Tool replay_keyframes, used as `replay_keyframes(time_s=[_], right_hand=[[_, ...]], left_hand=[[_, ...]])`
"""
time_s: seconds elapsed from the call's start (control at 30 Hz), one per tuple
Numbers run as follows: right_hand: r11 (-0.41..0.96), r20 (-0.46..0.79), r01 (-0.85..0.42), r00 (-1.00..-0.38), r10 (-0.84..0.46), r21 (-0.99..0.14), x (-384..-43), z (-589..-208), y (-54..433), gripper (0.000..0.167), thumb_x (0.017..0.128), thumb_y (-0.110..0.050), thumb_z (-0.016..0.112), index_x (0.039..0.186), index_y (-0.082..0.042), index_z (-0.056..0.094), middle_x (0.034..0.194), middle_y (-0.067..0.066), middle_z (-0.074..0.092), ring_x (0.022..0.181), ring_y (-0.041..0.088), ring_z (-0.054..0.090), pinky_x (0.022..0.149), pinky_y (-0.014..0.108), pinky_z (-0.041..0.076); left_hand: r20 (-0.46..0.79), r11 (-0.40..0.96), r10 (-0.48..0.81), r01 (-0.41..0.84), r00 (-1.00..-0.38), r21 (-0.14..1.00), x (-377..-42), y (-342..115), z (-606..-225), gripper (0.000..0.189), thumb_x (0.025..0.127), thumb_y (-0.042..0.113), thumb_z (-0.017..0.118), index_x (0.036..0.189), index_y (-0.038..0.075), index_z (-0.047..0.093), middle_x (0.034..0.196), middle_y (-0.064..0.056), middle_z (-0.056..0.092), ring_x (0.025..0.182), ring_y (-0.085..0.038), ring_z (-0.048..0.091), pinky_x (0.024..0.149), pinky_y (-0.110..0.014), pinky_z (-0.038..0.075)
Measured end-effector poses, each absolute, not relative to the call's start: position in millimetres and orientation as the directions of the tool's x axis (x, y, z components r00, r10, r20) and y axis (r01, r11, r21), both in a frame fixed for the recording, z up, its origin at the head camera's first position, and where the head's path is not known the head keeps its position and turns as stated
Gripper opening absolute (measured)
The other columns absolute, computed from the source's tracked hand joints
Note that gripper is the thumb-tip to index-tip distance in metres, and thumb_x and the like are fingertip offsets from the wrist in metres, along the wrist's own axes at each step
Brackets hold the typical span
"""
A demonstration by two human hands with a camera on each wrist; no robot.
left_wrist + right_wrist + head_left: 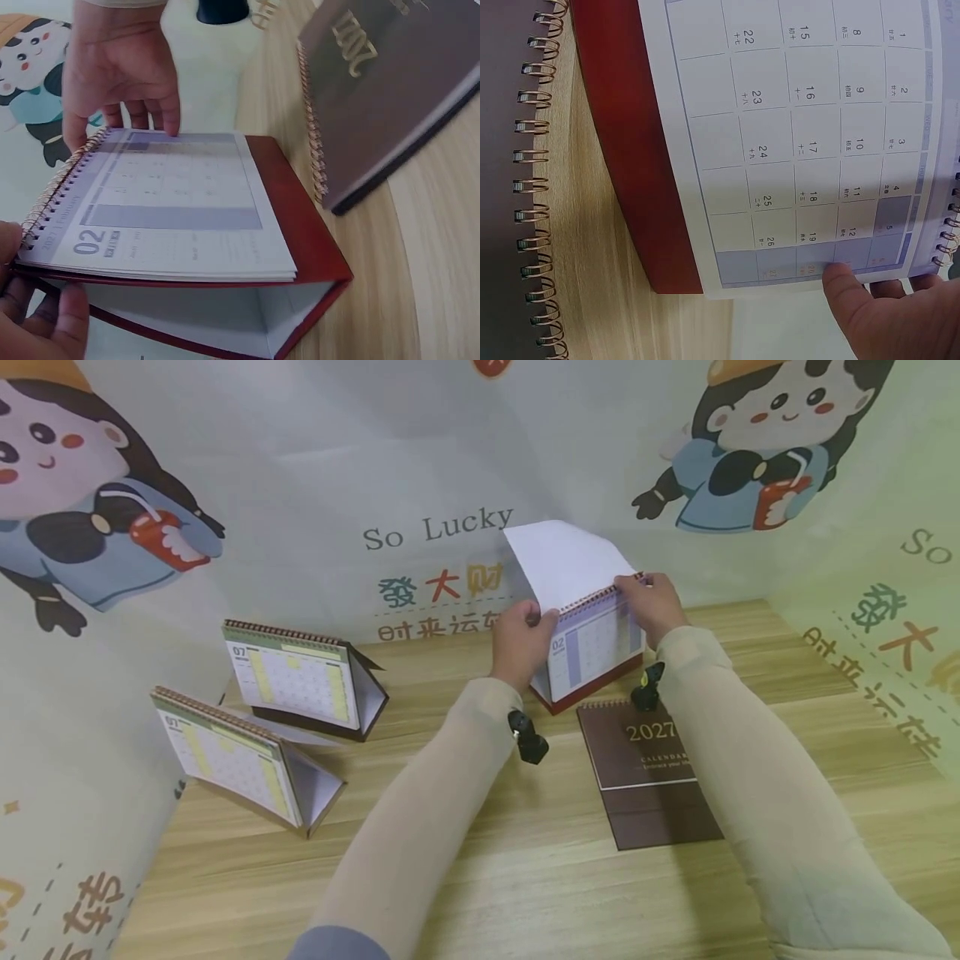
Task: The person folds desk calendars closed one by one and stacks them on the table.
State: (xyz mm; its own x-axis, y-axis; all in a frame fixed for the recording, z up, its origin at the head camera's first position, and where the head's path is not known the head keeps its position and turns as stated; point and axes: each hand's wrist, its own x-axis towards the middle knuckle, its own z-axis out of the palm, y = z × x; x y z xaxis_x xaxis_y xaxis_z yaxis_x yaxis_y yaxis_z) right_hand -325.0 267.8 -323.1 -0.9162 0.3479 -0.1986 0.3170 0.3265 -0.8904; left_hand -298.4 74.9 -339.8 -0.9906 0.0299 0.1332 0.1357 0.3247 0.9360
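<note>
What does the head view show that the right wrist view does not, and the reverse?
Only the head view: the left hand, the raised white page, the wall cartoons and two calendars marked 07. Only the right wrist view: readable date numbers, such as 15 and 16. Both: the right hand, the red-based calendar, the brown calendar and the wooden table.

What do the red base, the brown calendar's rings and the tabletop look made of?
Red base: likely stiff board with a smooth red covering; thin folded panels, pale inside.
Rings: probably metal wire, shiny and coppery; thin, even loops with bright glints.
Tabletop: wood-look, faint sheen; streaky grain and soft glare. Solid, veneer or printed laminate: can't tell.
</note>
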Motion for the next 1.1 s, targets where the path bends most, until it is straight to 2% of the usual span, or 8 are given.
replay_keyframes(time_s=[0.2,0.5,0.57,0.73,0.8,0.97,1.1], right_hand=[[0.323,-0.186,0.298,-0.924,0.335,-0.898,-323.2,-322.4,267.0,0.081,0.100,-0.052,0.047,0.159,-0.008,0.013,0.158,0.017,0.027,0.142,0.034,0.029,0.117,0.049,0.022],[0.374,-0.153,0.263,-0.942,0.298,-0.889,-323.6,-321.0,272.7,0.082,0.100,-0.050,0.048,0.157,-0.002,0.015,0.157,0.020,0.028,0.139,0.035,0.033,0.115,0.048,0.027],[0.386,-0.120,0.222,-0.955,0.272,-0.895,-324.4,-319.8,276.1,0.080,0.100,-0.047,0.051,0.157,-0.001,0.016,0.156,0.020,0.028,0.138,0.034,0.033,0.114,0.046,0.029],[0.385,-0.021,0.113,-0.972,0.236,-0.916,-329.6,-313.4,284.1,0.073,0.101,-0.032,0.055,0.158,-0.007,0.016,0.160,0.015,0.025,0.143,0.030,0.031,0.115,0.043,0.029],[0.364,0.007,0.083,-0.971,0.241,-0.928,-332.5,-309.7,286.0,0.069,0.102,-0.029,0.053,0.158,-0.010,0.018,0.159,0.013,0.028,0.142,0.027,0.032,0.115,0.041,0.029],[0.188,0.018,0.035,-0.962,0.273,-0.981,-335.0,-300.5,288.4,0.060,0.103,-0.029,0.052,0.156,-0.016,0.029,0.153,0.011,0.038,0.136,0.023,0.040,0.112,0.042,0.034],[0.043,0.023,-0.011,-0.960,0.278,-0.999,-332.0,-292.2,290.5,0.045,0.103,-0.034,0.050,0.144,-0.014,0.043,0.147,0.010,0.041,0.133,0.023,0.041,0.111,0.045,0.035]], left_hand=[[0.225,0.363,0.035,0.222,-0.974,0.905,-297.7,74.8,-343.6,0.023,0.099,0.025,0.062,0.104,0.004,0.068,0.100,-0.009,0.071,0.085,-0.017,0.067,0.075,-0.025,0.054],[0.238,0.366,0.045,0.237,-0.970,0.900,-297.0,73.4,-345.3,0.023,0.100,0.025,0.062,0.107,0.004,0.068,0.101,-0.009,0.071,0.085,-0.016,0.066,0.076,-0.025,0.054],[0.239,0.361,0.048,0.240,-0.970,0.901,-297.1,73.1,-345.1,0.022,0.100,0.025,0.062,0.106,0.004,0.068,0.101,-0.009,0.071,0.086,-0.016,0.066,0.077,-0.026,0.054],[0.235,0.365,0.044,0.234,-0.971,0.901,-296.8,74.2,-344.3,0.022,0.099,0.023,0.063,0.105,0.003,0.069,0.102,-0.010,0.071,0.088,-0.017,0.066,0.077,-0.026,0.054],[0.236,0.367,0.045,0.235,-0.971,0.900,-296.6,74.4,-344.4,0.022,0.099,0.023,0.063,0.105,0.003,0.069,0.102,-0.010,0.071,0.088,-0.017,0.066,0.077,-0.026,0.054],[0.237,0.368,0.053,0.239,-0.970,0.899,-296.1,73.4,-344.1,0.021,0.100,0.024,0.061,0.105,0.004,0.068,0.101,-0.009,0.070,0.087,-0.017,0.066,0.077,-0.026,0.054],[0.254,0.374,0.053,0.255,-0.966,0.892,-296.7,71.5,-343.9,0.022,0.100,0.024,0.062,0.103,0.004,0.069,0.102,-0.009,0.071,0.091,-0.017,0.066,0.080,-0.027,0.054]])
